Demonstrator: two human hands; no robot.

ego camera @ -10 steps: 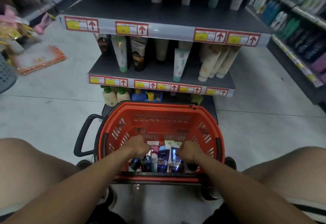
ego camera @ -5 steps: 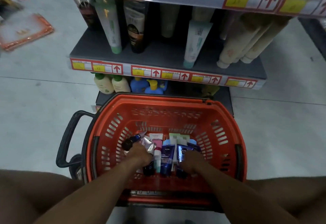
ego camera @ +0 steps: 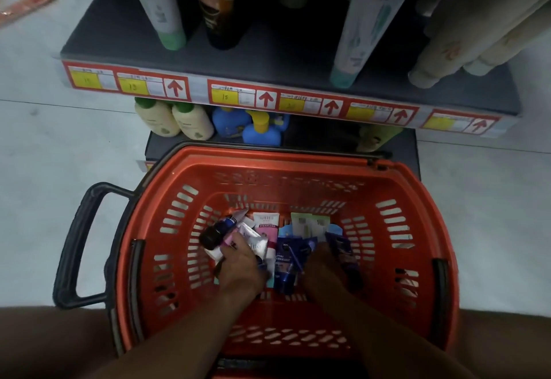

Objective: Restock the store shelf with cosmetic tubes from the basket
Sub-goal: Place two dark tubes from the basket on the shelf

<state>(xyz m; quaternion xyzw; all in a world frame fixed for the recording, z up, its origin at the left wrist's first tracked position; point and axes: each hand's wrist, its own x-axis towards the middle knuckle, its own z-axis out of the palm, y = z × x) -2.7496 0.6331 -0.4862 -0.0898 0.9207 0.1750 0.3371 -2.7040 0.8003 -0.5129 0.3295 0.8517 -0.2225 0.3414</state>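
Note:
An orange basket [ego camera: 268,167] stands on the floor in front of me, with several cosmetic tubes lying in its bottom. Among them are a pink and white tube [ego camera: 267,225], pale green tubes [ego camera: 307,223] and a dark blue tube [ego camera: 286,259]. My left hand [ego camera: 243,265] is down in the basket and grips a small bundle: a white tube [ego camera: 256,243] and a dark tube with a black cap [ego camera: 214,234]. My right hand [ego camera: 323,265] is beside it, fingers curled round a dark blue tube [ego camera: 341,247] at the right of the pile. The grey shelf [ego camera: 268,59] is just beyond the basket.
On the shelf stand a green-capped tube [ego camera: 161,6], a black tube [ego camera: 217,0], a teal-capped tube [ego camera: 360,29] and beige tubes [ego camera: 465,44]. Cream bottles [ego camera: 176,119] and blue bottles [ego camera: 253,128] fill the lower shelf. The basket's black handle [ego camera: 80,244] juts left. An orange packet [ego camera: 24,0] lies on the floor.
My view has dropped and moved closer to the basket. Both hands have pushed deeper among the tubes, and the left hand has gathered the white and black-capped tubes.

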